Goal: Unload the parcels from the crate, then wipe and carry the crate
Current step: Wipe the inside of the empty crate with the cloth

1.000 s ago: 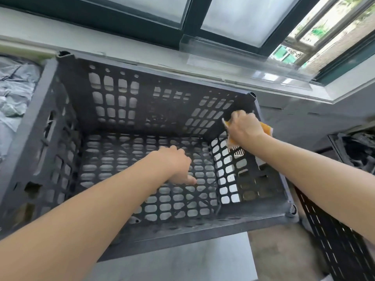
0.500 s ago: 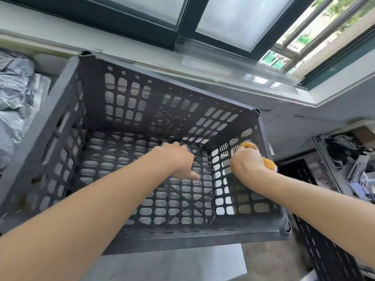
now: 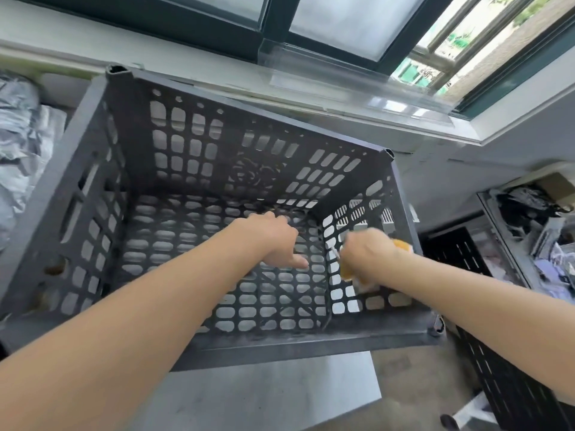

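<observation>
At the far left, grey plastic-wrapped parcels [image 3: 21, 157] lie crumpled in a heap outside the crate, just beside its left wall. The crate [image 3: 77, 194] itself is dark grey plastic with walls and floor pierced by rows of rounded slots, and a rose pattern is moulded into the middle of its far wall. It sits on a grey worktop [image 3: 273, 396] beneath a window sill, tilted a little in the view, and its near rim reaches past the worktop's right-hand edge.

The left forearm comes in from the lower left and crosses the near rim. The left hand [image 3: 273, 241] is down inside the crate above the floor grid, back of the hand upward, thumb pointing to the right. Its fingers bend away out of sight, so I cannot tell whether the grip is released or clenched.

To its right, the right hand [image 3: 368, 253] is blurred. Its grip is clenched around an orange cloth [image 3: 401, 245], which it holds against the inner face of the crate's right wall, low and near the far right corner. A paler part of the cloth shows under the hand.

Above, a dark-framed window [image 3: 339, 23] runs along the wall, with a clear plastic strip [image 3: 326, 76] along the sill. At the far right, a black slotted panel [image 3: 513, 387] stands low beside the worktop, and beyond it a bin of mixed clutter [image 3: 547, 244] is too blurred to make out.
</observation>
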The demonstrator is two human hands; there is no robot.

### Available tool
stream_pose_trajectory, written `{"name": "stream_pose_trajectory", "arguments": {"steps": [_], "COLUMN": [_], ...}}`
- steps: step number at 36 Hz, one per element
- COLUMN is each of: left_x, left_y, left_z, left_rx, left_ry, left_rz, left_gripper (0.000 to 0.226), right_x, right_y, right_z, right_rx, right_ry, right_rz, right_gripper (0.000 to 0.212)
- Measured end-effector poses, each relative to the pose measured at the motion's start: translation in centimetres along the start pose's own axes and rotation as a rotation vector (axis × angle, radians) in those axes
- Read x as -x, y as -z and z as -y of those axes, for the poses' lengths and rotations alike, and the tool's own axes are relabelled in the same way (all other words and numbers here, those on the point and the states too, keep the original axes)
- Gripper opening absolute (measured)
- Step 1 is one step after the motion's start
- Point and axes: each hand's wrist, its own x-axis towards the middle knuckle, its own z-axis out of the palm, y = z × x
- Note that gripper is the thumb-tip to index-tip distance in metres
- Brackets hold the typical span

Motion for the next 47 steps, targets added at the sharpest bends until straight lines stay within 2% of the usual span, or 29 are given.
{"name": "stream_pose_trajectory", "arguments": {"steps": [4,6,8,11,16,19,23,28,30,32,34,37,42,47], "left_x": [-0.2,-0.2,-0.3,-0.3,-0.3,-0.3,-0.4,-0.6,-0.6,-0.7,-0.7,-1.0,-1.1,-1.1], "left_y": [-0.4,-0.6,-0.6,-0.6,-0.5,-0.1,0.0,-0.1,-0.2,-0.2,-0.2,-0.3,-0.5,-0.4], "left_z": [0.5,0.8,1.1,1.5,1.7,1.6,1.7,1.8,1.9,2.0,2.2,2.5,2.8,2.9], "left_rx": [0.004,-0.003,-0.003,0.015,0.034,0.032,0.03,0.041,0.046,0.046,0.048,0.056,0.065,0.066], "left_ry": [0.013,0.017,0.026,0.042,0.055,0.052,0.049,0.055,0.059,0.057,0.059,0.067,0.071,0.075], "left_rz": [0.023,0.03,0.031,0.032,0.022,0.011,0.004,0.007,0.008,0.008,0.009,0.014,0.016,0.02], "left_gripper": [0.079,0.079,0.08,0.08,0.079,0.077,0.079,0.08,0.08,0.081,0.082,0.082,0.081,0.081], "right_x": [-4.2,-6.2,-7.9,-9.0,-8.1,-6.7,-4.5,-3.7,-4.3,-5.5,-6.8,-8.8,-11.1,-11.4], "right_y": [1.3,1.4,0.9,-0.2,-3.1,-4.4,-5.4,-5.0,-4.3,-3.6,-2.8,-1.5,-1.3,-1.3], "right_z": [-2.3,-3.2,-3.7,-3.3,0.1,2.5,4.6,4.2,3.5,2.2,0.5,-2.0,-3.5,-1.8], "right_rx": [-0.024,-0.03,-0.022,0.026,0.198,0.102,-0.045,-0.01,0.003,0.014,-0.027,-0.031,0.091,0.049], "right_ry": [-0.146,-0.24,-0.289,-0.305,-0.108,0.054,0.239,0.271,0.229,0.169,0.084,0.012,-0.066,-0.009], "right_rz": [-0.19,-0.254,-0.271,-0.212,-0.136,0.02,0.217,0.266,0.198,0.027,-0.103,-0.179,-0.158,-0.056], "right_gripper": [0.047,0.043,0.045,0.043,0.043,0.033,0.06,0.063,0.055,0.043,0.042,0.047,0.058,0.051]}}
